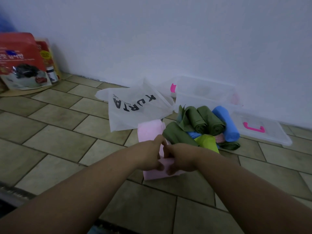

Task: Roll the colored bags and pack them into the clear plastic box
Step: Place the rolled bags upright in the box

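A pink bag [148,132] lies flat on the tiled floor in front of me. My left hand [150,155] and my right hand [181,158] meet over its near half, fingers curled into the pink material. Just right of it is a heap of rolled bags: olive green rolls [209,121], a blue roll [226,125] and a lime green bag [208,142]. The clear plastic box [205,96] stands by the wall behind the heap. Its clear lid [263,130] with a pink handle lies to the right.
A white bag [133,107] printed with black letters lies behind the pink bag. Red food packages [22,61] and a small jar [51,74] lean against the white wall at far left. A dark mat edge [11,195] shows at lower left.
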`<state>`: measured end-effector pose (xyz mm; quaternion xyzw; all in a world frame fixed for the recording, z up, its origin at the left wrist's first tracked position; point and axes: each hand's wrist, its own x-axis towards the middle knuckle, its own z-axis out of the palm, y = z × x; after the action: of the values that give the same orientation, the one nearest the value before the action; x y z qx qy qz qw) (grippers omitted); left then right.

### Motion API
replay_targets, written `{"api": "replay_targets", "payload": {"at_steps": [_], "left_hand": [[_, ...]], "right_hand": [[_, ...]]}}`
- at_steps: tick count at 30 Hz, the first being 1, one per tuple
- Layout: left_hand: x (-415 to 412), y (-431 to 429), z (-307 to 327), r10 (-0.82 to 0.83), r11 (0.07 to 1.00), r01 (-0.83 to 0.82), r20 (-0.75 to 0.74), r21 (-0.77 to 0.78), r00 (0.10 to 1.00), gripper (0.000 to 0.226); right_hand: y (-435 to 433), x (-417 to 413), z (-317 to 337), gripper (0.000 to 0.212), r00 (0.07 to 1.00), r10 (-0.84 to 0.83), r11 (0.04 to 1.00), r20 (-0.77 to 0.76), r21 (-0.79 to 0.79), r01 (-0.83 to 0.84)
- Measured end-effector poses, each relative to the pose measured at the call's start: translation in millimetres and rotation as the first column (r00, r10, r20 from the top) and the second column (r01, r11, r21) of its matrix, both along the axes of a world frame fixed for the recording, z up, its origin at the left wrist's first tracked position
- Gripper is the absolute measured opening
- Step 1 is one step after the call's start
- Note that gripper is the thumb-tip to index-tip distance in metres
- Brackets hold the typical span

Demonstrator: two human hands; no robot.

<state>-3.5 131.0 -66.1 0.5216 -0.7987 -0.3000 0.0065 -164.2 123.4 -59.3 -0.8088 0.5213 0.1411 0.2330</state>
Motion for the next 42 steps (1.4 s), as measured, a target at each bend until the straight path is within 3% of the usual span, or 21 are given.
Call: {"api": "replay_targets", "payload": {"at_steps": [6,10,13,15,17,21,26,28,31,35,40,42], "left_hand": [[2,-2,-6,-0.012,0.993,0.009,0.026,0.118,1.000,0.047],[2,-1,-6,-0.094,0.993,0.087,0.091,0.076,0.991,0.024],[-1,2,-2,-0.091,0.992,0.108,0.216,-0.069,0.972,0.029],[-2,9,-3,-0.068,0.972,0.109,0.194,-0.209,0.979,0.035],[-3,20,-7,-0.117,0.956,0.151,0.148,-0.250,0.982,0.044],[-5,26,-13,-0.134,0.924,0.199,0.213,-0.326,0.968,0.046],[-1,10,-6,-0.112,0.989,0.125,0.167,-0.072,0.980,0.051],[3,5,-2,-0.080,0.997,0.081,0.143,-0.002,0.987,0.050],[5,8,0,-0.090,0.984,0.121,0.231,-0.127,0.969,0.054],[2,19,-9,-0.084,0.948,0.141,0.204,-0.285,0.975,0.053],[15,5,1,-0.092,0.993,0.103,0.180,-0.055,0.979,0.044],[17,3,1,-0.108,0.991,0.120,0.182,-0.055,0.977,0.045]], "right_hand": [[18,-18,-3,0.047,0.995,-0.031,0.997,0.092,-0.065,0.037],[32,-32,-13,0.035,0.964,-0.158,0.977,0.215,-0.109,0.184],[34,-32,-16,0.029,0.953,-0.195,0.970,0.233,-0.100,0.223],[31,-29,-15,0.029,0.959,-0.182,0.973,0.216,-0.104,0.208],[27,-27,-14,0.029,0.969,-0.162,0.975,0.189,-0.118,0.186],[25,-23,-12,0.032,0.982,-0.143,0.973,0.125,-0.166,0.163],[38,-24,-11,0.033,0.956,-0.045,0.953,0.288,-0.275,0.127],[41,-22,-13,0.029,0.970,0.007,0.950,0.242,-0.306,0.069],[39,-19,-17,0.027,0.968,-0.049,0.942,0.247,-0.310,0.126],[33,-15,-15,0.026,0.965,-0.098,0.950,0.244,-0.265,0.164],[35,-12,-17,0.032,0.979,-0.074,0.966,0.191,-0.231,0.118],[35,-9,-19,0.033,0.981,-0.052,0.963,0.187,-0.250,0.098]]}}
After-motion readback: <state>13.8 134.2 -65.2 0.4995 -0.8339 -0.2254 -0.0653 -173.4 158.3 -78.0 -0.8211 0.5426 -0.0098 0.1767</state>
